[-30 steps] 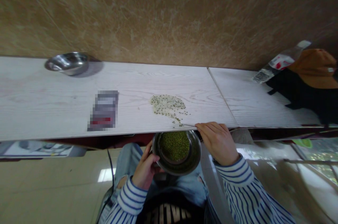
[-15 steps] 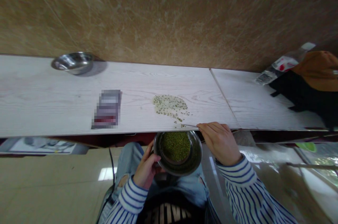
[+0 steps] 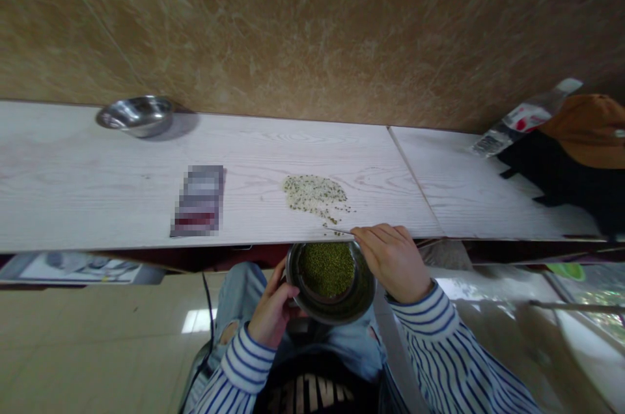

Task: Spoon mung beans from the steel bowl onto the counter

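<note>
My left hand (image 3: pixel 274 306) grips the left rim of a metal bowl (image 3: pixel 366 290), which is held just below the front edge of the table. Many small green mung beans (image 3: pixel 327 269) lie inside it. Pinched in my right hand (image 3: pixel 390 260) is a thin metal stick-like tool (image 3: pixel 340 230); its far end is hidden in the fingers. The tool's tip is by a few loose beans at the table edge. Behind the tip spreads a patch of pale grains mixed with green beans (image 3: pixel 315 194).
On the white table (image 3: pixel 254 140) an empty-looking metal bowl (image 3: pixel 139 118) stands at the back left, with a blurred-out flat item (image 3: pixel 198 200) before it. At the right are a plastic bottle (image 3: pixel 527 118), a brown cap (image 3: pixel 593 131) and a black cloth item (image 3: pixel 551 173).
My right hand has shifted left with the tool, whose tip is now over the loose beans near the edge. The left hand keeps the bowl nearly still. The view has turned slightly left.
</note>
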Action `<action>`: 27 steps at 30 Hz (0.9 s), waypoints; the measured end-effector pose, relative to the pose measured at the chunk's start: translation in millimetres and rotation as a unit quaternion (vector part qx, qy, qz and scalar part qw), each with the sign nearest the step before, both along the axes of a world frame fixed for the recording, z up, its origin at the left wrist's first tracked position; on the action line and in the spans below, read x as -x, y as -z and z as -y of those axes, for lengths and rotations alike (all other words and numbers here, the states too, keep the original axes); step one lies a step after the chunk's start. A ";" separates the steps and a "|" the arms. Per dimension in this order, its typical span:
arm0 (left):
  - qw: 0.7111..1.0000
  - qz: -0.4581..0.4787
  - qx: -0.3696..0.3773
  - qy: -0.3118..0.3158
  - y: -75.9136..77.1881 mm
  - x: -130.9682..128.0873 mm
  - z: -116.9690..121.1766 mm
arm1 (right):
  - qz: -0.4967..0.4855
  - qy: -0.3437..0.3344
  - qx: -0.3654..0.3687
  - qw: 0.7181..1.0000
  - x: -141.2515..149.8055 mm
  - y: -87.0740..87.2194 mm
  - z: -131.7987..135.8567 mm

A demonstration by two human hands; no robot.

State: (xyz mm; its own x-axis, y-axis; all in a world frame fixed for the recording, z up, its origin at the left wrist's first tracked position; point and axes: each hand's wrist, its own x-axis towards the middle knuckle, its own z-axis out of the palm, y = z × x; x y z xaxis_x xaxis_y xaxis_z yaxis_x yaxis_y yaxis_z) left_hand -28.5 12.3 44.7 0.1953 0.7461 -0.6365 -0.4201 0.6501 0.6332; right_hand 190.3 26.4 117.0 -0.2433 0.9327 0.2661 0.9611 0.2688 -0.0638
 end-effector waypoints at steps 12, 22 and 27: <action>1.000 0.001 0.002 -0.012 0.7 3.1 -0.6 | 0.010 0.020 0.002 1.000 -0.7 -0.9 -1.3; 1.000 0.002 -0.001 -0.012 3.4 5.8 -1.9 | 0.016 0.019 -0.018 1.000 0.2 1.7 -7.3; 1.000 0.008 -0.008 -0.004 5.7 7.3 -1.1 | 0.012 0.014 -0.018 1.000 1.6 2.0 -10.9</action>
